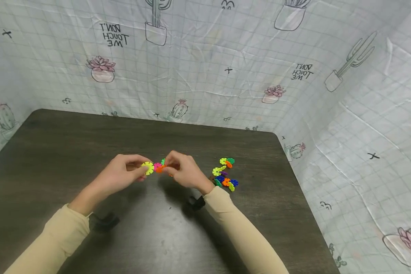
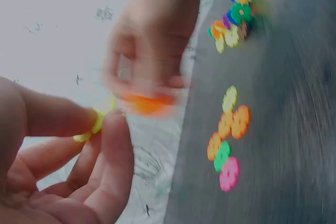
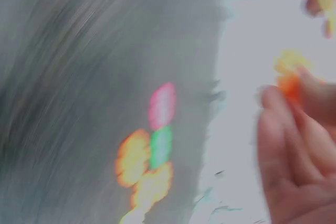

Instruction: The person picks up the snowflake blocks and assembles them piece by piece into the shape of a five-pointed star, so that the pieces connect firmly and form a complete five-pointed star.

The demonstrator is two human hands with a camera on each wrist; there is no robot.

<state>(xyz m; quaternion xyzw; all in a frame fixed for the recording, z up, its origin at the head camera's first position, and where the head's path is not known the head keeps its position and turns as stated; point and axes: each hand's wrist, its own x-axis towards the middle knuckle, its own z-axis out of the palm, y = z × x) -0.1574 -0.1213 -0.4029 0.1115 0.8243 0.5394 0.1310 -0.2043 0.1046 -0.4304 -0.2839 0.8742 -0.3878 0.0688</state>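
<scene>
My left hand [image 1: 141,170] pinches a yellow snowflake disc [image 1: 147,168] between thumb and fingers; the left wrist view shows that disc [image 2: 96,123] edge-on. My right hand [image 1: 168,168] pinches an orange disc [image 1: 160,169], blurred in the left wrist view [image 2: 149,103], and holds it close to the yellow one. Both hands hover a little above the dark table [image 1: 72,152]. Under them lies a joined cluster of orange, green, pink and yellow discs [image 2: 229,139], also blurred in the right wrist view [image 3: 149,153].
A loose pile of several coloured discs [image 1: 225,175] lies right of my right hand, also at the top of the left wrist view [image 2: 234,17]. A cactus-print cloth [image 1: 226,76] walls in the table at the back and right. Black wrist straps [image 1: 193,203] sit on both arms.
</scene>
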